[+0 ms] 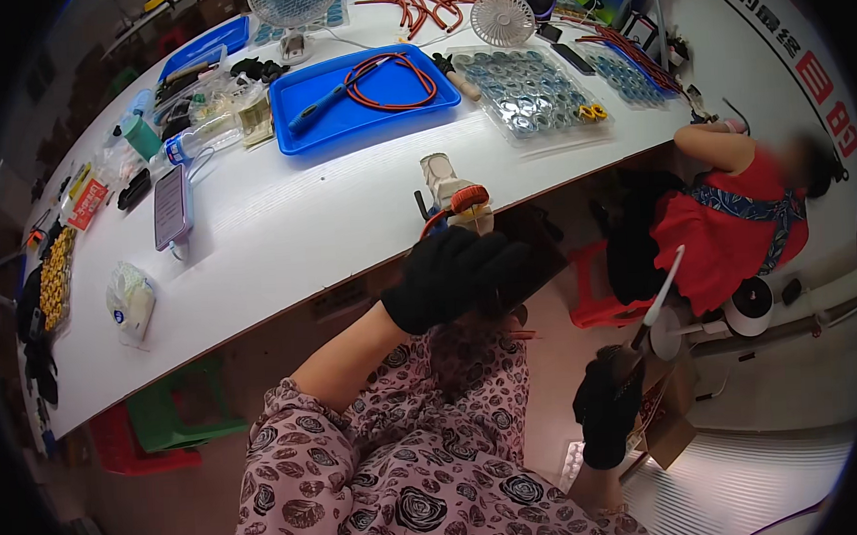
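My left hand (458, 276), in a black glove, is closed just in front of a clamp-like holder (441, 179) at the table's near edge. An orange-red ring-shaped piece (468, 198) sits on that holder, and a thin red cord runs down beside it toward my fingers. What the fingers grip is hidden under the glove. Low on the right, away from the table, my gloved right hand (610, 408) is closed around a slim tool with a dark lower part and a white tapered end (665, 291) pointing up and right.
On the white table (265, 246) are a blue tray (287, 87) holding a coiled red cord and a blue-handled tool, a sheet of round pieces (526, 96), a phone (171, 207), bottles and two fans. At right sits a person in red (733, 225); stools (181, 412) stand below.
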Demonstrator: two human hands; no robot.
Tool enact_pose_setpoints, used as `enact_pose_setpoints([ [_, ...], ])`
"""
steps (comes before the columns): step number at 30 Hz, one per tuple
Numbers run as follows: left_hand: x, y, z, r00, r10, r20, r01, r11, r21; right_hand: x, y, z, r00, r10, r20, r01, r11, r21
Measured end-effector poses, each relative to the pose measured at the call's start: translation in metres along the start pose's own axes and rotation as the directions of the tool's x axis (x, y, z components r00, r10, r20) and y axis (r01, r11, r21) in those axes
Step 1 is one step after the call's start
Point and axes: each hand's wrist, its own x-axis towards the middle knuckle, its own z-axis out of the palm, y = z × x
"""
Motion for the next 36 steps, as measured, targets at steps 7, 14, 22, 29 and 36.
enact_pose_setpoints([
  [7,0.053,-0.113,0.004,0.693,-0.718,-0.064,0.336,0.4,-0.853,0.043,-0.026,0.052,0.86,0.339,0.382,-0.062,0.812,-0.581],
  [14,0.042,-0.136,0.074,0.604,-0.69,0.4,0.408,-0.164,-0.898,0.089,-0.027,0.112,0.69,0.526,0.497,-0.161,0.781,-0.603],
  [22,0.031,-0.123,0.069,0.63,-0.666,0.399,0.473,-0.078,-0.877,0.074,-0.02,0.091,0.749,0.469,0.468,-0.123,0.792,-0.598],
  [29,0.003,-0.028,0.0,0.983,-0.117,0.14,0.13,0.987,-0.094,-0.003,0.002,-0.033,0.62,0.649,0.44,-0.322,0.723,-0.612],
  [36,-0.007,0.0,0.015,0.976,0.115,0.187,-0.105,0.992,-0.063,-0.034,-0.007,-0.09,0.936,0.322,0.144,-0.242,0.882,-0.405],
])
